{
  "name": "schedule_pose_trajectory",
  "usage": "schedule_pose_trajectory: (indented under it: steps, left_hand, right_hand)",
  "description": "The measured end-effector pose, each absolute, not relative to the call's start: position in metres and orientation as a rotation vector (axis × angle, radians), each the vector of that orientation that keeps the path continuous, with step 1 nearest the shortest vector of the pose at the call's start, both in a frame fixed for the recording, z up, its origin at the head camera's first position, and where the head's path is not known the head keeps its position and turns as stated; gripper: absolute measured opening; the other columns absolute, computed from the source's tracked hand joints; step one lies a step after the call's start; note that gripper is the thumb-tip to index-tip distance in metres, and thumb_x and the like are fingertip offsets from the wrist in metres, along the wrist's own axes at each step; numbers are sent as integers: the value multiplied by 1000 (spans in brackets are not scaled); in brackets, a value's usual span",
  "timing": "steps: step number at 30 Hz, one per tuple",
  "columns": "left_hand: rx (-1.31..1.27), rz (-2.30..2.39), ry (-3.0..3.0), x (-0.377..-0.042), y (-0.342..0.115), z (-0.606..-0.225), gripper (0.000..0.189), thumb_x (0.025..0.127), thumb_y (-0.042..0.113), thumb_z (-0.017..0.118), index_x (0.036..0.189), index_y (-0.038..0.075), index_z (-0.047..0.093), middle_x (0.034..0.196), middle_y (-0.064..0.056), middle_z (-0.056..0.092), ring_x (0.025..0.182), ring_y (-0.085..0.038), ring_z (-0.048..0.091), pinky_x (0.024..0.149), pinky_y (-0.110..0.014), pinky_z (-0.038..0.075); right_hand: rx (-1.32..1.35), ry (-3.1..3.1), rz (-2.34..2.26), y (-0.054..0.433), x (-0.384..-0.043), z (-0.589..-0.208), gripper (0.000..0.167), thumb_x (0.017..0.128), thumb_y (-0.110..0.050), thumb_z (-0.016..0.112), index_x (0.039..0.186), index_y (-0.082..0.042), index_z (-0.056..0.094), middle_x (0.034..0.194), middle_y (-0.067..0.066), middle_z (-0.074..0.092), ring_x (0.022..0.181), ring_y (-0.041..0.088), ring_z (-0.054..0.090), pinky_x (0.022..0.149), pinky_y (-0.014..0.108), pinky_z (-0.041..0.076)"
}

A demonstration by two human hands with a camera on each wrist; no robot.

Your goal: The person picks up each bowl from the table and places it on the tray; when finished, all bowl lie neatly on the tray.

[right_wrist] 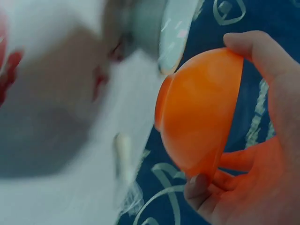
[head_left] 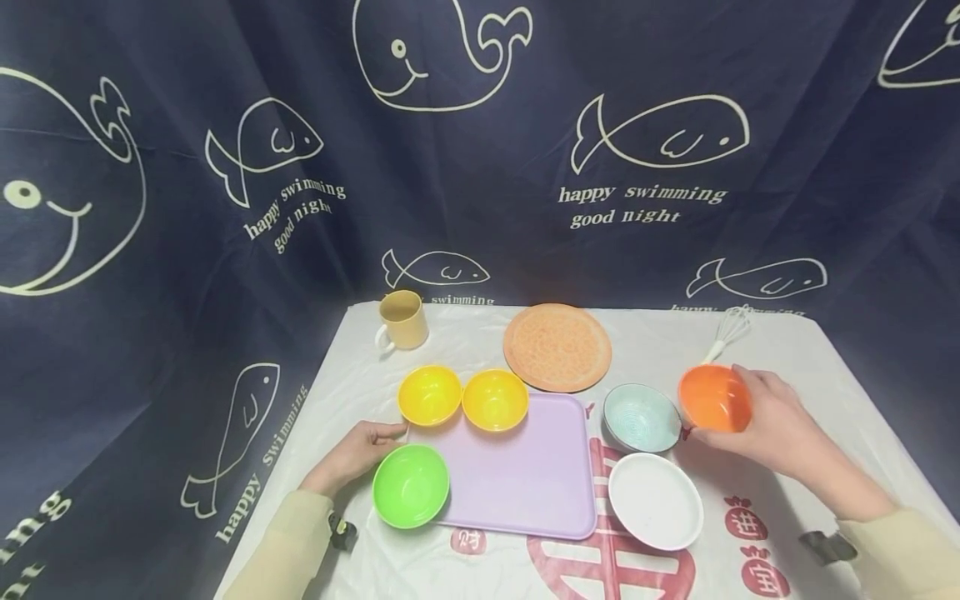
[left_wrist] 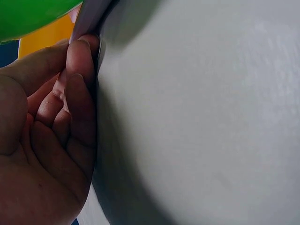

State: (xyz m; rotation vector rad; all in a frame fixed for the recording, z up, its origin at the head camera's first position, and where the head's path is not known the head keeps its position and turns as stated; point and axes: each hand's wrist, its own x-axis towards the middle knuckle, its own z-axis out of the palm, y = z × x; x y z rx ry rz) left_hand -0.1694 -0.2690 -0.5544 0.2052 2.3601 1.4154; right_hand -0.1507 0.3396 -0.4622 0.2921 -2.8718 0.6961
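Note:
My right hand [head_left: 776, 417] grips an orange bowl [head_left: 715, 398] by its rim, the thumb on one side and the fingers on the other. In the right wrist view the orange bowl [right_wrist: 201, 110] shows its outside and foot, above the table. My left hand [head_left: 360, 454] is at the left edge of a purple tray [head_left: 525, 475]; in the left wrist view its thumb and curled fingers [left_wrist: 79, 98] pinch the tray's edge [left_wrist: 91, 18]. A green bowl [head_left: 411, 486] sits on the tray's near left corner. Two yellow bowls [head_left: 430, 396] stand along its far side.
Right of the tray are a light blue bowl [head_left: 642, 417] and a white bowl [head_left: 656, 502]. Behind lie an orange round plate [head_left: 557, 347] and a whisk [head_left: 727, 333]. A tan mug [head_left: 405, 321] stands at the back left. A dark blue curtain [head_left: 465, 192] hangs behind the table.

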Motion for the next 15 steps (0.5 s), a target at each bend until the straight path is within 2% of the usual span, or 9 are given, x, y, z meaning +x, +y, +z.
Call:
schedule_pose_trajectory:
  steps: [7, 15]
  left_hand:
    - [189, 1403, 2373, -171, -271, -555, 45, 100, 21, 71, 139, 1, 63, 97, -7, 80, 118, -29, 67, 118, -65, 28]
    - [177, 1421, 2358, -171, -270, -556, 45, 99, 21, 72, 139, 2, 63, 99, -6, 80, 112, -24, 70, 118, -63, 30]
  right_hand:
    - [412, -2864, 661, 280, -142, -444, 121, 62, -46, 99, 145, 20, 39, 129, 41, 48, 114, 57, 48, 89, 78, 46]
    - [571, -2869, 731, 213, -136, -443, 117, 65, -49, 96, 148, 13, 42, 133, 33, 52, 119, 51, 52, 98, 70, 48]
